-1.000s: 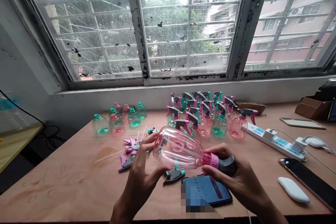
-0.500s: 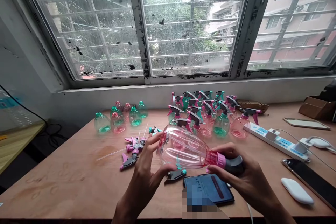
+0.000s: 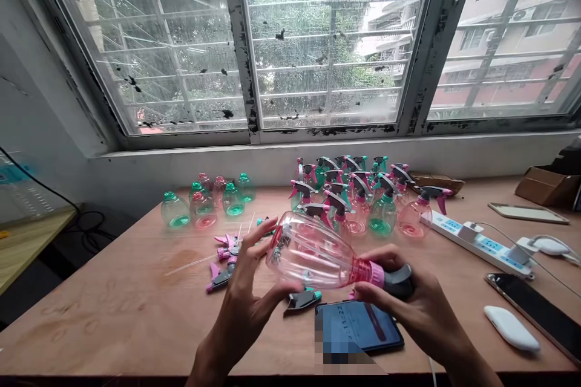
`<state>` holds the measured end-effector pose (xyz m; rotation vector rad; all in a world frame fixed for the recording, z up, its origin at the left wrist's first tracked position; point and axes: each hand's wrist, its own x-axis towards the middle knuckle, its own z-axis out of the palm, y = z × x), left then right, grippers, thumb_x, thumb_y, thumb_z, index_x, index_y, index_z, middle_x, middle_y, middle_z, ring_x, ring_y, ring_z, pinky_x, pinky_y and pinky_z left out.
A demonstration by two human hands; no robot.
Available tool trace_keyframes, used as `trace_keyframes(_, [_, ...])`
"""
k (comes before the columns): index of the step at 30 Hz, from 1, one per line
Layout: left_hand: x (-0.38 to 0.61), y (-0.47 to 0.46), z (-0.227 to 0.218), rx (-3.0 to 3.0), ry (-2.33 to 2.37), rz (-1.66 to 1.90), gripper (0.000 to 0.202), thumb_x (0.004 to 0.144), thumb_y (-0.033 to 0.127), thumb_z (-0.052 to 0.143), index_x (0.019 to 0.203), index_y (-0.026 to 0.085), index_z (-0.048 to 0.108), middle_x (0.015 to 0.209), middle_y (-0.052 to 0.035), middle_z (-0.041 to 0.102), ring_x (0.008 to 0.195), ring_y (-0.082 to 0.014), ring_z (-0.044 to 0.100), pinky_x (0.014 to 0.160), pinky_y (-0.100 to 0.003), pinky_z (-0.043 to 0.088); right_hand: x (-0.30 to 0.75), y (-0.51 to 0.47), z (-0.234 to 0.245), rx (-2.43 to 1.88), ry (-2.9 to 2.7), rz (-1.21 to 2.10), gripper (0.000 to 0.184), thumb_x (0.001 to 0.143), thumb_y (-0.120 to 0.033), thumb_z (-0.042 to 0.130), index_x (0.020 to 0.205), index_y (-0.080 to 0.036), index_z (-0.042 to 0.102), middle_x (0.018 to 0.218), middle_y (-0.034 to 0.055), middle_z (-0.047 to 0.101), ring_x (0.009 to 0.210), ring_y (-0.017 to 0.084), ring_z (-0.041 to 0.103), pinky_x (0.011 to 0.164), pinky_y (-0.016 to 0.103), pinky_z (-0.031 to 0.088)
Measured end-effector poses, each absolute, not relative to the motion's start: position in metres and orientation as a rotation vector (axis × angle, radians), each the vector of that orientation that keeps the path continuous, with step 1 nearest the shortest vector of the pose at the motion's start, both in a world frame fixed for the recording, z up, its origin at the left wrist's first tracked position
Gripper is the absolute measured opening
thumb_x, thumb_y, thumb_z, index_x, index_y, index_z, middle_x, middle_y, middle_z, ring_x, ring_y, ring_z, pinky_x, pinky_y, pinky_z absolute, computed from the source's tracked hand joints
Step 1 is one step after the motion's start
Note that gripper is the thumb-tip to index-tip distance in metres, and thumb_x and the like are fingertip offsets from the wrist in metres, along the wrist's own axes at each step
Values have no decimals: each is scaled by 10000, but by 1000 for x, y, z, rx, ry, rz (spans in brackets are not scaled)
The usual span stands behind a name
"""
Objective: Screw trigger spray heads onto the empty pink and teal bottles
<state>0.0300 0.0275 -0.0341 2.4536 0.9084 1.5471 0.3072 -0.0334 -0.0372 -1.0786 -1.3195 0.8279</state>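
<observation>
A clear pink spray bottle (image 3: 313, 254) lies on its side in the air above the table, its base toward the left. My left hand (image 3: 247, 290) holds the base end between thumb and fingers. Around the grey and pink spray head (image 3: 394, 281) at the neck, my right hand (image 3: 408, 308) is closed, thumb and fingers on either side of the collar. Loose pink and grey spray heads (image 3: 222, 275) lie left of my left hand. Just below the bottle rests a grey and green spray head (image 3: 303, 300).
Several assembled spray bottles (image 3: 384, 217) stand at the back middle; several headless bottles (image 3: 175, 211) stand at the back left. A lit phone (image 3: 363, 329), a power strip (image 3: 490, 248), a dark phone (image 3: 535, 314) and a white rounded object (image 3: 512, 328) lie on the right.
Both hands and the pink spray bottle have shifted slightly left. The grip of each hand looks the same.
</observation>
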Motion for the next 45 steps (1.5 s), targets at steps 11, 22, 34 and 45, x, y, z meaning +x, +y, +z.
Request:
trace_keyframes(11, [28, 28, -35, 2383, 944, 1524, 569, 991, 592, 754, 1437, 278, 589, 1680, -175, 520, 1582, -391, 504, 1255, -603, 487, 303, -31, -40, -1128, -1403, 589, 326, 868, -498, 940, 994, -238, 788, 808, 13, 793, 699, 221, 772, 611, 281, 593])
trace_keyframes(22, [28, 25, -28, 2479, 938, 1529, 659, 956, 440, 857, 1525, 296, 557, 1665, -153, 531, 1590, -344, 503, 1290, -515, 473, 300, -29, -43, -1065, -1231, 894, 366, 882, -516, 934, 1030, -248, 734, 799, -5, 824, 707, 225, 819, 632, 274, 635])
trace_keyframes(34, [23, 32, -35, 2466, 1013, 1360, 569, 1117, 300, 633, 1648, 385, 447, 1769, -128, 435, 1667, -324, 413, 1312, -564, 452, 301, -27, -37, -1061, -1112, 1143, 434, 849, -562, 948, 991, -234, 701, 711, -5, 807, 679, 237, 820, 619, 292, 659])
trace_keyframes(45, [26, 34, -33, 2351, 913, 1483, 501, 1075, 389, 711, 1555, 364, 568, 1698, -100, 513, 1624, -293, 469, 1314, -486, 451, 299, -27, -42, -1102, -1305, 824, 310, 898, -474, 925, 1010, -243, 752, 803, -8, 814, 707, 200, 799, 640, 255, 593])
